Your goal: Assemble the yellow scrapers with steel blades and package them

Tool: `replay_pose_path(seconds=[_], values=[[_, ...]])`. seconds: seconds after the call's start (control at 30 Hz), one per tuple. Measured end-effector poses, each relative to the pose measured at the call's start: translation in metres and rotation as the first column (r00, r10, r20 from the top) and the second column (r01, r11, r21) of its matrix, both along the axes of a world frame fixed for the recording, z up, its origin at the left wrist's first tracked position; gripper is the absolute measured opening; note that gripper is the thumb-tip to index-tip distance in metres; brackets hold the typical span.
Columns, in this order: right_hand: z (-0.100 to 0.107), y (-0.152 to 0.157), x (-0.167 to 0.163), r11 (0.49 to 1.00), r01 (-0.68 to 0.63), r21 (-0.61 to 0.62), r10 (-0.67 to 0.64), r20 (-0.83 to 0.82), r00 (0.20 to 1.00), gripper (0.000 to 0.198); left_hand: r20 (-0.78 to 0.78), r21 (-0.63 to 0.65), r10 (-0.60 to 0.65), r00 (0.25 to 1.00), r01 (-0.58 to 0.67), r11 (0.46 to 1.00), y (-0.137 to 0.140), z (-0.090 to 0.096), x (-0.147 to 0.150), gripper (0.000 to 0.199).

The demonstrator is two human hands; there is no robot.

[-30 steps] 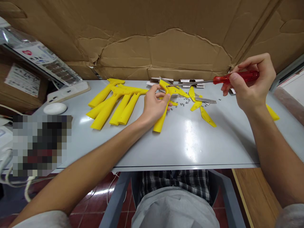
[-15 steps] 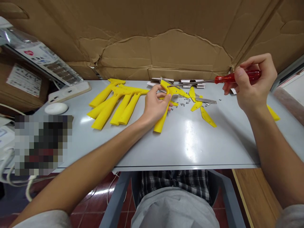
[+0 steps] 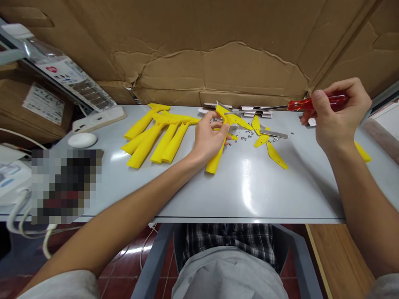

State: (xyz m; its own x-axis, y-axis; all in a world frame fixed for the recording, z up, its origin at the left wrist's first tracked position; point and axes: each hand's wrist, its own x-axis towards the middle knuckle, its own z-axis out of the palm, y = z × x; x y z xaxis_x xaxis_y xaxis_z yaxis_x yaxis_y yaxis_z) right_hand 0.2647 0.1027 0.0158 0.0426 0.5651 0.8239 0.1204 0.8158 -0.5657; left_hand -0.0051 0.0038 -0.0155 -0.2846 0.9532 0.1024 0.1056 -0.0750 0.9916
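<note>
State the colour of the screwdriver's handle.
The screwdriver's handle is red and looks translucent; the head view shows it best.

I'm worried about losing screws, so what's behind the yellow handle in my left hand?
Your left hand holds the handle; a yellow piece shows partly behind it, with screws to the right. Anything directly behind is covered and unseen.

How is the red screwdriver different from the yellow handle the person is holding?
The screwdriver has a shiny red grip and a thin metal shaft; the yellow handle is yellow and much thicker than that shaft. The screwdriver lies nearly level across the picture, while the yellow handle slants steeply. The right hand holds the screwdriver; the left hand holds the yellow handle. Both are long, and they meet at the screwdriver's tip.
</note>
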Motion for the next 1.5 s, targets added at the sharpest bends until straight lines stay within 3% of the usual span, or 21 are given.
replay_pose_path(seconds=[0.23, 0.6, 0.9, 1.17, 1.3, 1.5], values=[[0.003, 0.002, 0.001, 1.000, 0.018, 0.013, -0.015, -0.155, 0.988, 0.053, 0.005, -0.001, -0.006, 1.000, 0.006, 1.000, 0.003, -0.001, -0.003, 0.024], [0.002, -0.004, -0.005, 0.998, 0.003, -0.065, -0.012, -0.138, 0.990, 0.055, 0.017, 0.003, -0.014, 1.000, 0.014, 1.000, 0.002, 0.000, -0.002, 0.022], [-0.001, -0.008, -0.007, 0.997, 0.078, 0.022, -0.078, -0.024, 0.997, 0.047, -0.004, 0.002, -0.004, 1.000, 0.004, 1.000, 0.002, 0.000, -0.002, 0.020], [0.002, -0.010, -0.008, 0.985, -0.096, 0.144, 0.095, 0.014, 0.995, 0.047, 0.012, -0.026, 0.002, 1.000, -0.001, 1.000, 0.001, -0.003, -0.001, 0.020], [0.004, -0.014, -0.008, 0.993, -0.103, 0.064, 0.099, 0.063, 0.993, 0.042, 0.014, -0.028, -0.005, 1.000, 0.005, 1.000, 0.001, -0.004, -0.002, 0.021], [0.001, -0.018, -0.009, 0.999, 0.030, 0.024, -0.032, 0.113, 0.993, 0.032, 0.031, -0.014, 0.013, 0.999, -0.012, 1.000, 0.002, -0.002, -0.003, 0.020]])
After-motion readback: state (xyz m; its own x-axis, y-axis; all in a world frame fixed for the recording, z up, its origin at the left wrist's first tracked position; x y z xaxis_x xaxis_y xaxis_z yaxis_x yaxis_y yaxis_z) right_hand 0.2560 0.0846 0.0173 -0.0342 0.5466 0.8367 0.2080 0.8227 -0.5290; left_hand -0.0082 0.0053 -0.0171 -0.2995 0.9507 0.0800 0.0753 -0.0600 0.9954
